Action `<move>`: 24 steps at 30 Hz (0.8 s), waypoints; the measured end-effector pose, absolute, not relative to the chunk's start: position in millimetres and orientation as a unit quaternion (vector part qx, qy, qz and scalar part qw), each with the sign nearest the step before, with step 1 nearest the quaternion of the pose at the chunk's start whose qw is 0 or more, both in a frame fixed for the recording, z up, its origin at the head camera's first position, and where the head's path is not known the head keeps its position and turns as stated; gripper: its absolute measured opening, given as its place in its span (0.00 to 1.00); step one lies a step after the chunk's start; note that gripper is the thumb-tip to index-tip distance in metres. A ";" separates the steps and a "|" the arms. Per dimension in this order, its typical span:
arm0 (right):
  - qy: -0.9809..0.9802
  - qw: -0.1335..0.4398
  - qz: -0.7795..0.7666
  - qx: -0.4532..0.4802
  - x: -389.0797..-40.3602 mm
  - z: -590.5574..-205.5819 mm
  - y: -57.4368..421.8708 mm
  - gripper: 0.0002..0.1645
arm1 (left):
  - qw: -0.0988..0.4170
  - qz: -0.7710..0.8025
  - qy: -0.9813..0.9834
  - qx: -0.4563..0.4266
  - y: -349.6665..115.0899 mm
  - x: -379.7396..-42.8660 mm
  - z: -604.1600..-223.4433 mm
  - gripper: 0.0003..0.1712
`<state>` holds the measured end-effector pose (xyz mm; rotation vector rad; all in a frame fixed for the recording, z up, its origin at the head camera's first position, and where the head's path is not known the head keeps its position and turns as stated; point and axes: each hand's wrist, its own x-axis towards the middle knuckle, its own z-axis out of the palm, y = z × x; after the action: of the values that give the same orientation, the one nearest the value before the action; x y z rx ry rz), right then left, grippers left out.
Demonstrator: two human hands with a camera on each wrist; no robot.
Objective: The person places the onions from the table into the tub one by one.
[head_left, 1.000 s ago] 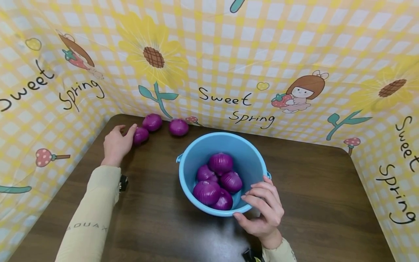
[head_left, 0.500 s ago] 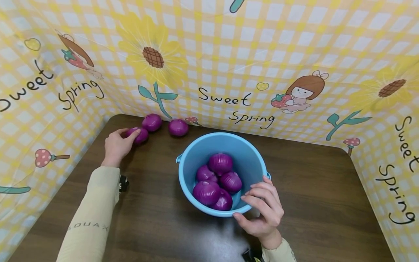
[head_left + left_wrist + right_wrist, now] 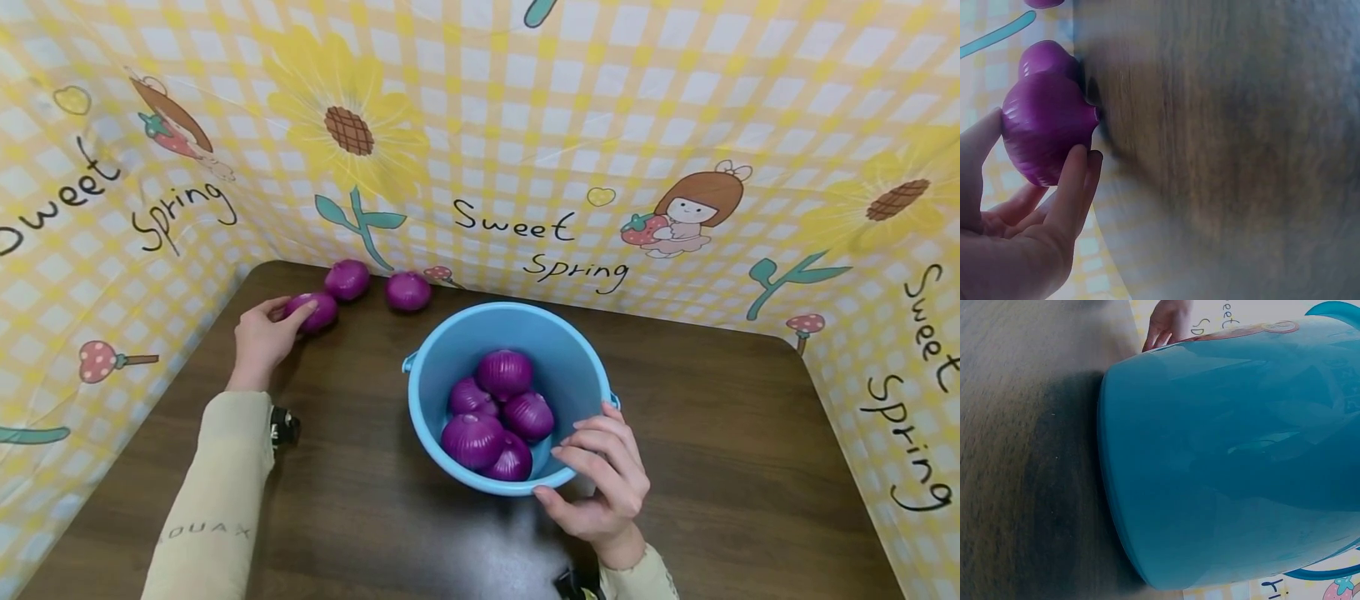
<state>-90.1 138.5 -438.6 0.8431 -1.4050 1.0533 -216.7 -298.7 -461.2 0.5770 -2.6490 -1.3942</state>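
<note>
At the table's far left, my left hand [image 3: 262,337] grips a purple onion [image 3: 318,311]. In the left wrist view the thumb presses one side of that onion [image 3: 1047,128] and the fingers [image 3: 1072,181] curl along the other. Two more onions lie by the back edge: one onion [image 3: 347,280] just behind the held one, another onion [image 3: 408,292] to its right. My right hand [image 3: 609,479] holds the near right rim of a blue bucket [image 3: 581,358], fingers over the rim and thumb at its outer front. Several onions [image 3: 474,441] lie inside the bucket.
The bucket stands upright on a dark wooden table [image 3: 720,467]. A yellow checked cloth [image 3: 525,125] with printed flowers and lettering hangs along the back and both sides. A handle hinge [image 3: 409,362] juts from the bucket's left rim.
My left hand has closed its thumb and fingers round the front-left onion and shifted it slightly left. The right hand and bucket have stayed put.
</note>
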 end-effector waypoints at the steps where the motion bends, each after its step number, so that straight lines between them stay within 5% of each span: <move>1: -0.597 0.562 0.447 0.358 -90.1 -438.4 138.5 0.28 | 0.046 -0.467 -0.863 0.189 -298.8 -216.1 -461.4 0.47; 24: -0.602 0.558 0.448 0.354 -90.3 -441.2 139.5 0.28 | 0.090 -0.483 -0.853 0.174 -286.0 -203.7 -442.0 0.45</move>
<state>-90.3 139.5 -441.2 0.8339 -1.4206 1.0571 -203.7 -286.0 -442.0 0.5162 -2.5369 -1.4373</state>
